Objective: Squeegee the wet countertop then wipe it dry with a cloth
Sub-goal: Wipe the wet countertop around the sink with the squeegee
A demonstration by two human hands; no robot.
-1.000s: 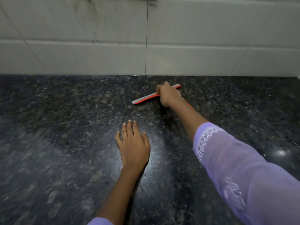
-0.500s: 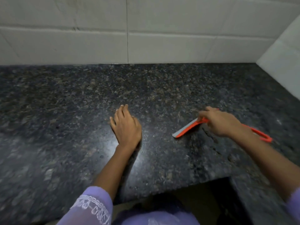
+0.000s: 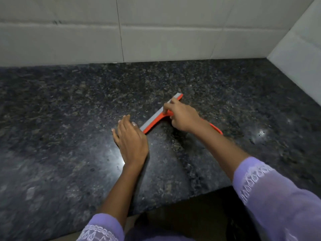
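Head view: squeegee stage underway, judging by the layout; no cloth in frame, so the dry-wipe step looks not yet started. The right hand (image 3: 184, 116) is closed around the neck of the orange squeegee (image 3: 156, 119), its grey blade edge down on the black granite countertop (image 3: 69, 110), mid-counter, handle loop trailing toward the right forearm. The left hand (image 3: 131, 142) lies flat and empty, fingers spread narrow, palm on the stone, its fingertips just beside the blade's near end. Surface sheen shows; how wet it is I cannot tell. Count: 1 squeegee, 2 hands, 2 lilac sleeves (image 3: 278, 197), 1 countertop, 0 cloths, white tiled wall (image 3: 156, 32) behind.
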